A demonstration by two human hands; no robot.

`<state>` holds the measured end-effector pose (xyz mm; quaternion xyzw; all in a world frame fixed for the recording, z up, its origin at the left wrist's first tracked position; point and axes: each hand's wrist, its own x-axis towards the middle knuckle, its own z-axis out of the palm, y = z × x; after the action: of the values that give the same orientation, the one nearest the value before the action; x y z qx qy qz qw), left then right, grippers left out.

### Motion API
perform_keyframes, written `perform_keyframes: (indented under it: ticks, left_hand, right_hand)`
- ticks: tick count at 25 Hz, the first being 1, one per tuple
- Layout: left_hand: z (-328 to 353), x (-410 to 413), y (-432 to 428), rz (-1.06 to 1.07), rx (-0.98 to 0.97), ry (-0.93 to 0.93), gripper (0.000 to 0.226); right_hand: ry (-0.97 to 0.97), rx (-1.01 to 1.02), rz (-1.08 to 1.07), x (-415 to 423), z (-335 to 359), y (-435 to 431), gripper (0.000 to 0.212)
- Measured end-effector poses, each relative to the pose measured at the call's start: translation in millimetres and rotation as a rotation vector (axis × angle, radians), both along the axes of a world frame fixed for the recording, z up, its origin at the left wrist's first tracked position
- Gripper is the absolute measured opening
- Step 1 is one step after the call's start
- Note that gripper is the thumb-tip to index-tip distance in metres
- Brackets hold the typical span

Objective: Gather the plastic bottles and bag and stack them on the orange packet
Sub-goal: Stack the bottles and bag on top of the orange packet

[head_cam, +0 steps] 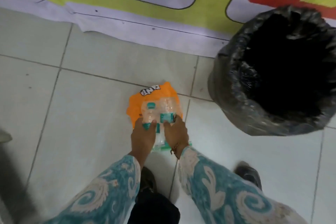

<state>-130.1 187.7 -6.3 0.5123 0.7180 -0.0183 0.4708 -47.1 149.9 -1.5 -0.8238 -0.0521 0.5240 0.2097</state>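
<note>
Two clear bottles (160,112) sit on the orange packet (135,103), left hand (142,137) and right hand (175,132) each clamped on one, so they'll probably roll off that slick packet once released.

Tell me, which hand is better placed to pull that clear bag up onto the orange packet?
Probably the right hand: the clear bag lies under its wrist, while the left hand grips a bottle on the orange packet.

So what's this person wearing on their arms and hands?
Both arms wear long sleeves in a teal and cream swirl print. The hands are bare, without gloves. The right hand has a thin orange-brown thread bracelet at the wrist; the left hand shows none.
</note>
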Motion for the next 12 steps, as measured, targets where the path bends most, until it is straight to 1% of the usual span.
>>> perform_keyframes:
  ticks: [2,4,6,7,9,10,12]
  left_hand:
    - [-17.9,-2.1,18.6,-0.027,-0.008,-0.032,0.040]
    - [-38.5,-5.2,33.7,-0.060,-0.016,-0.039,0.039]
    - [-61.8,-11.5,43.9,-0.098,0.002,0.049,0.044]
    - [-71.8,-15.4,47.2,-0.130,0.037,0.129,0.049]
    - [-80.9,-21.0,48.3,-0.191,0.105,0.259,0.058]
    - [-84.1,-22.6,48.5,-0.211,0.133,0.285,0.062]
    - [-88.7,-23.5,52.1,-0.225,0.185,0.297,0.064]
  right_hand:
    - [-0.038,0.007,0.046,5.1,-14.8,21.8,0.043]
    - [-0.033,0.057,0.114,7.6,-35.0,36.8,0.043]
    - [-0.069,0.082,0.242,9.7,-57.7,41.2,0.044]
    - [-0.134,0.062,0.360,12.1,-67.2,39.2,0.048]
    - [-0.322,-0.006,0.668,17.7,-78.1,30.0,0.058]
    - [-0.412,-0.008,0.791,20.7,-83.1,25.9,0.061]
    - [-0.525,0.051,0.951,26.9,-90.0,21.7,0.063]
